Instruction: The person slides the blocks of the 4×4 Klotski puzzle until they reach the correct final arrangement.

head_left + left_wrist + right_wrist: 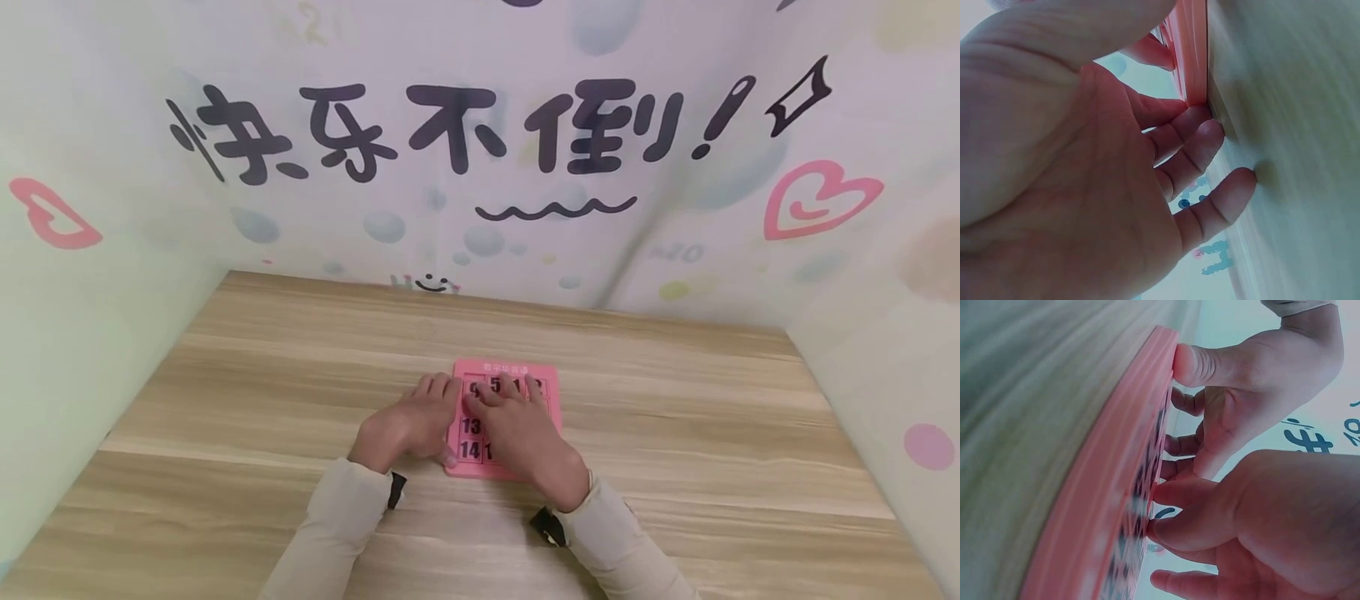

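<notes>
A pink number slide puzzle with black-numbered tiles lies flat on the wooden table. Along its left edge rests my left hand; the thumb touches the near left corner. In the left wrist view its fingers are slightly bent, some against the puzzle's side and some down by the tabletop. My right hand lies over the tiles, fingertips touching the upper rows. Tiles 13 and 14 show at the left; the right hand covers much of the middle and lower right. In the right wrist view its thumb reaches the tile surface.
The wooden tabletop extends around the puzzle. White printed cloth walls with black lettering stand behind it and at both sides. Both forearms come in from the near edge in light sleeves.
</notes>
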The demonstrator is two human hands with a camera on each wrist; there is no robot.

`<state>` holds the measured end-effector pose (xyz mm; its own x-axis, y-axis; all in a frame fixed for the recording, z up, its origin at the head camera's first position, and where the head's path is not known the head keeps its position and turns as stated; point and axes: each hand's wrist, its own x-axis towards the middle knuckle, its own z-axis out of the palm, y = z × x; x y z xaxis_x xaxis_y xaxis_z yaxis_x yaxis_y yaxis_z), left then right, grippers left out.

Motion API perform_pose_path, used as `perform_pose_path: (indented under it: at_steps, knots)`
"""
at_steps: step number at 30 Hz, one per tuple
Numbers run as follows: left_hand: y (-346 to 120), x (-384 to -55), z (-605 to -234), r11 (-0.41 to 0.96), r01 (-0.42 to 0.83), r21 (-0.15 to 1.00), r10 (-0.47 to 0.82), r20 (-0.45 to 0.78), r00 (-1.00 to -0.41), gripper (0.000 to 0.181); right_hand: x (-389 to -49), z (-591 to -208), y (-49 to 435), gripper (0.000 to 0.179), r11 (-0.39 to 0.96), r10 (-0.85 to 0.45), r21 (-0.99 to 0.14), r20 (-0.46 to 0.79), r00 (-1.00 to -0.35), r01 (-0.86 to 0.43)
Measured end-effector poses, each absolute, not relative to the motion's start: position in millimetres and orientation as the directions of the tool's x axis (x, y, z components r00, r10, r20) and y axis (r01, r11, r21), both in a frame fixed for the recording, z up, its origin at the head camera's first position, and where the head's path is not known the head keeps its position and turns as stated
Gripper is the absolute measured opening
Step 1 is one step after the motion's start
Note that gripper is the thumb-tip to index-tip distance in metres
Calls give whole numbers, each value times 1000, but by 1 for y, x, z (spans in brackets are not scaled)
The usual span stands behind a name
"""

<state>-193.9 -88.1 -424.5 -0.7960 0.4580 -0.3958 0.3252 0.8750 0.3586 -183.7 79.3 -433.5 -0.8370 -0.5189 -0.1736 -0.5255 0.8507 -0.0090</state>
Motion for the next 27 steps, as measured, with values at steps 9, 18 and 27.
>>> perform_pose_path:
  at_steps: [9,18,27]
  knots:
    - [-89,-194,-424,874,331,357,461,-389,-797,108,-180,-432,78,43,829,-546,43,-150,-824,-558]
    - [-88,-194,-428,873,326,361,460,-391,-798,108,-174,-430,78,42,820,-552,65,-174,-816,-568]
    - [-88,-194,-427,871,323,371,461,-387,-799,107,-170,-426,76,44,801,-561,110,-202,-803,-588]
